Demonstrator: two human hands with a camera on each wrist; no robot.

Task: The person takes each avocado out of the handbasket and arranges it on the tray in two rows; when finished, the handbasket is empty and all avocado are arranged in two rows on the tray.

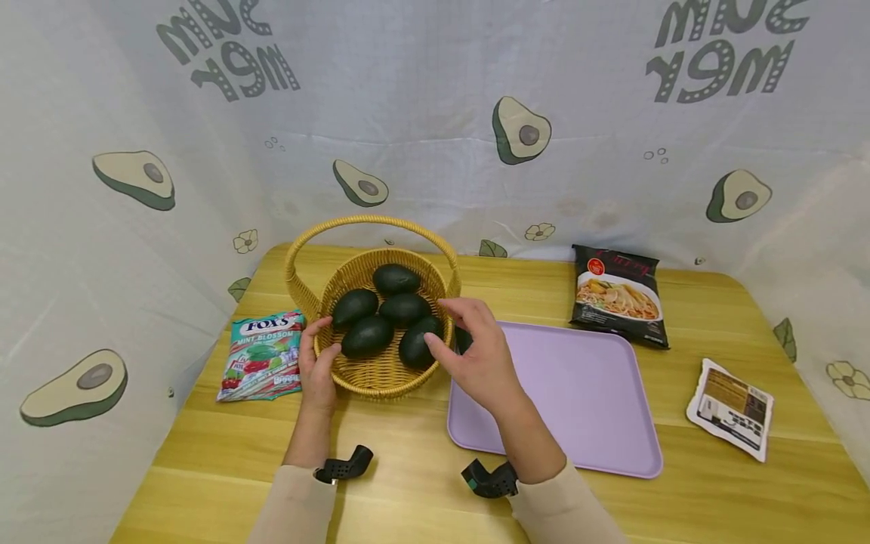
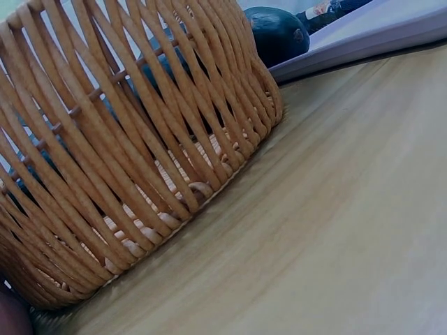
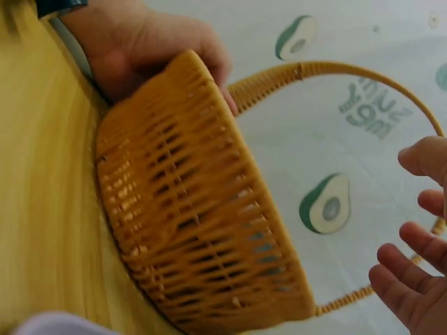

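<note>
A yellow woven basket (image 1: 381, 389) with a tall arched handle stands on the table and holds several dark green avocados (image 1: 368, 337). My left hand (image 1: 318, 370) grips its left rim, thumb on the inner side; the right wrist view shows that hand (image 3: 157, 52) at the rim too. Just over the basket's right rim is my right hand (image 1: 481, 359), thumb and fingers spread apart. Nothing lies between those fingers in the right wrist view. Another avocado (image 2: 279, 35) sits on the lilac tray (image 1: 578, 400), beside the basket; in the head view my right hand mostly hides it.
A Fox's candy bag (image 1: 261, 357) lies left of the basket. Behind the tray is a black noodle packet (image 1: 617, 296), and to its right a small white-and-brown packet (image 1: 732, 408). A printed curtain (image 1: 435, 113) hangs along the table's back edge.
</note>
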